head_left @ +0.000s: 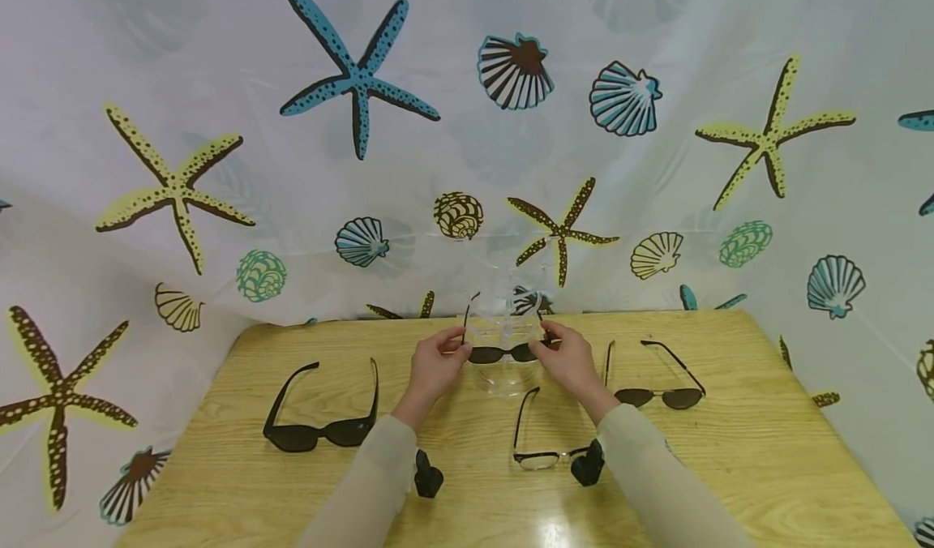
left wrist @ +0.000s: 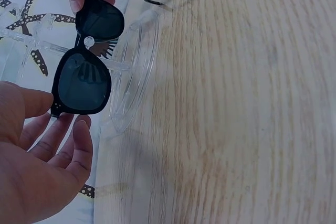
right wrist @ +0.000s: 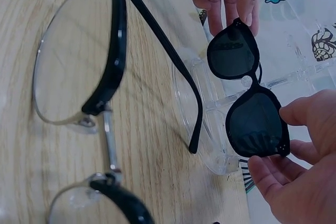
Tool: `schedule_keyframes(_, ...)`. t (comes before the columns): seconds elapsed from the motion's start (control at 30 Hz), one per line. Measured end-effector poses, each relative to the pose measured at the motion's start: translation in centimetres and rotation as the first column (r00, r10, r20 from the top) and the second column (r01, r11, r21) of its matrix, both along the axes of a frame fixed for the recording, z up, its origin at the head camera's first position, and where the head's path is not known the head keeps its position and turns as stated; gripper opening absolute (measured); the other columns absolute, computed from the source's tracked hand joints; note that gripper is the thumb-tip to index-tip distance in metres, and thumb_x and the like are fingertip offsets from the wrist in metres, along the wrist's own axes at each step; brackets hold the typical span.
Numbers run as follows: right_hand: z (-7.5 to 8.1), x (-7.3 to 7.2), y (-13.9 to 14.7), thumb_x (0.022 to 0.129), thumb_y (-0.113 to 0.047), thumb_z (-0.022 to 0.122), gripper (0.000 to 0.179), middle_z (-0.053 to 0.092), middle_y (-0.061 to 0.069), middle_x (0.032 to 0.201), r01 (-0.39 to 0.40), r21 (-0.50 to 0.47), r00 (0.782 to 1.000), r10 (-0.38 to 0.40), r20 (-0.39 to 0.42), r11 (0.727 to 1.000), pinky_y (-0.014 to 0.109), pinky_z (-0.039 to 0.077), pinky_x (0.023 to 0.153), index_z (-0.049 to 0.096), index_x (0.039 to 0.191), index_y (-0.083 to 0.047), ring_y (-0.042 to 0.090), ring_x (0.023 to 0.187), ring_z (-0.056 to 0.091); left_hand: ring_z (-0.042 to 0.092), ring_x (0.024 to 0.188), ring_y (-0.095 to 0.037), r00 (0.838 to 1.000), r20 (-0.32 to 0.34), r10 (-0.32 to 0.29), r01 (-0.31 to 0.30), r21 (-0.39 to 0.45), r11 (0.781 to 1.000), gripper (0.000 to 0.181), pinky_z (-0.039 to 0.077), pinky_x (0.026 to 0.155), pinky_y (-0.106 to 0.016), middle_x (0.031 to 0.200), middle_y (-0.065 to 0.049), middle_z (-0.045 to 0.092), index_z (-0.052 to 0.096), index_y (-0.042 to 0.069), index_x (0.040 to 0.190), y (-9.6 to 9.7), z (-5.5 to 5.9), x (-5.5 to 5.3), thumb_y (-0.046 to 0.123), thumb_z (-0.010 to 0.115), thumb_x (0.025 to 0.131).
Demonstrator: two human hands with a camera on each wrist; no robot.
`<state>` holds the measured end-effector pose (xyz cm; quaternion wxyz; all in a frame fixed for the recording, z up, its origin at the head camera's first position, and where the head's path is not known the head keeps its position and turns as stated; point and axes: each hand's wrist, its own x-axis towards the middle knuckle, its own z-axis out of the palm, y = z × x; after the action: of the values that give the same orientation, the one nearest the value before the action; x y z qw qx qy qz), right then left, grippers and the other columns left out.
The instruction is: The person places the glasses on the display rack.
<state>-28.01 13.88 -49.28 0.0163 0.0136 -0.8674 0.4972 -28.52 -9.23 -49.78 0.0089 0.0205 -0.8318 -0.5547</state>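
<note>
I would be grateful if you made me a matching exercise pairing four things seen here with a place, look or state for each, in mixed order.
1. Stand
2. Sunglasses at the stand
3. Clear-lensed glasses
4. Cloth

A. Held in the left hand and right hand
B. Printed with starfish and shells
C. See-through, with a curved base
D. On the table, in front of the stand

Pairs: 1-C, 2-A, 3-D, 4-B

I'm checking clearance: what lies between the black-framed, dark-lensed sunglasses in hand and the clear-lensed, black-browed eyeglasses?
The clear plastic stand's curved base and bare yellowish wooden tabletop, as the head view shows.
</note>
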Motion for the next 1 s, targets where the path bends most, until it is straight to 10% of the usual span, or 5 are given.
schedule_keyframes(1.0, 0.54, 0.56, 0.29, 0.103, -0.019, 0.067, 0.053, 0.064, 0.027, 0.136, 0.047, 0.037, 0.999, -0.046, -0.016, 0.998, 0.052, 0.059, 0.092, 0.054, 0.151, 0.002, 0.041, 0.118, 0.067, 0.074, 0.109, -0.035, 1.000, -0.027, 0.010, -0.011, -0.023, 1.000, 0.040, 0.060, 0.091, -0.048, 0.119, -0.018, 0.077, 0.067, 0.008, 0.142, -0.18, 0.17, 0.57, 0.016, 0.069, 0.103)
